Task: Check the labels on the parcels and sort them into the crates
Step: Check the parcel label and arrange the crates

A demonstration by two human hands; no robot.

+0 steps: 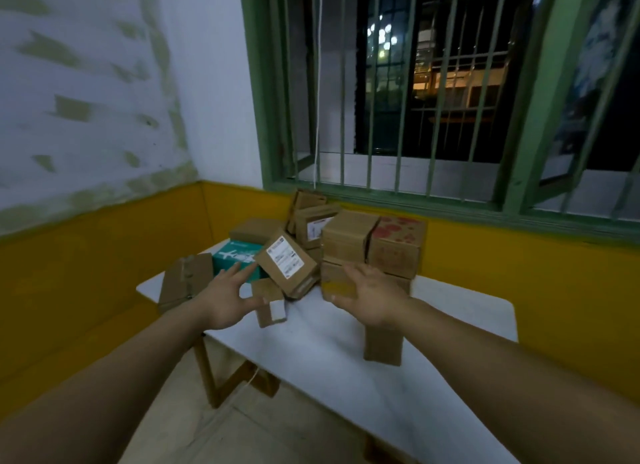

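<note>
A heap of cardboard parcels lies on a white table. A tilted brown parcel with a white label sits in the middle of the heap. My left hand hovers just left of it, fingers spread, holding nothing. My right hand is stretched out with fingers spread, in front of a low brown box at the foot of the stack; whether it touches the box I cannot tell. A small parcel with a white end stands between my hands. No crate is in view.
A teal box and a flat brown box lie at the left. A large box with red print tops the stack on the right. An upright brown box stands under my right wrist. A barred green window rises behind.
</note>
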